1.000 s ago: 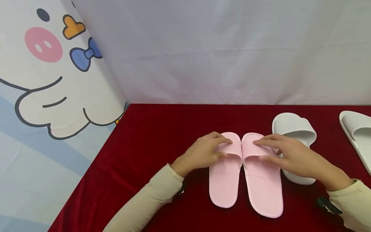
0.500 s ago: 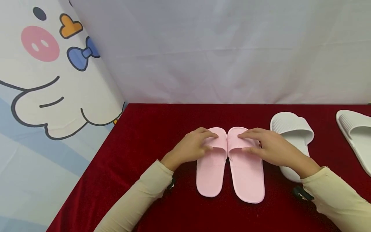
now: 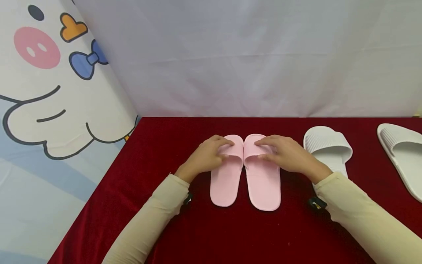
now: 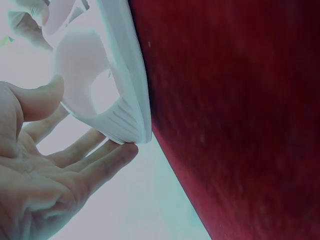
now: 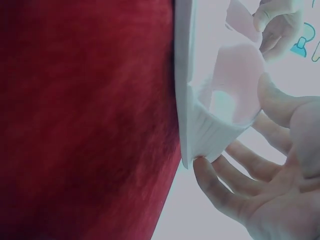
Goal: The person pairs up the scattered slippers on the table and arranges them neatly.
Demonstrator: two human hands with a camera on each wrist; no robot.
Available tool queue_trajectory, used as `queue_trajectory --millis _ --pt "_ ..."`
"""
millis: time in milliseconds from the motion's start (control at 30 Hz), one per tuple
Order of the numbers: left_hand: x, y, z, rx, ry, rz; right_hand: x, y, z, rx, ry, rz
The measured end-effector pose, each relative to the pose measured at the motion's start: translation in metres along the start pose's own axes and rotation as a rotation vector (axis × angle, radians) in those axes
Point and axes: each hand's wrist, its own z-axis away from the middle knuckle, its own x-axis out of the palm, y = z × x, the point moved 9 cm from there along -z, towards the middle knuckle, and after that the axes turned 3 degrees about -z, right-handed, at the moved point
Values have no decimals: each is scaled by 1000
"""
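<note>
Side by side on the red cloth lie two pink slippers, their toes pointing away and their straps touching. My left hand (image 3: 206, 154) holds the left pink slipper (image 3: 225, 187) by its ribbed strap, the thumb at the strap's rear edge and the fingers over its top and outer side. In the same way my right hand (image 3: 287, 152) holds the right pink slipper (image 3: 265, 189). Each wrist view shows fingertips against the outer side of a strap (image 4: 115, 117), (image 5: 212, 130), low by the sole. The slippers' inner sides are partly hidden there.
A white slipper (image 3: 328, 146) lies to the right, partly behind my right forearm. Farther right is another white slipper (image 3: 403, 157), cut off by the frame. White fabric (image 3: 247, 62) hangs behind the red cloth (image 3: 171, 146), and a cartoon-printed sheet (image 3: 66, 110) hangs at left.
Both hands have slid the pink slippers left and away from me, out from beside the near white slipper. The slippers stay together. The head view has shifted slightly.
</note>
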Motion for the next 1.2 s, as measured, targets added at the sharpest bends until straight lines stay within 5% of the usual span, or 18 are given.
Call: queue_trajectory --millis 500,933,1200 --pt "-7 -48 -3 -78 4 65 26 -4 -47 -15 -43 -7" --pt "-22 -72 -8 -90 27 93 37 -5 -74 68 -77 -47" --pt "-17 -72 -14 -61 18 115 39 4 -70 127 -94 -66"
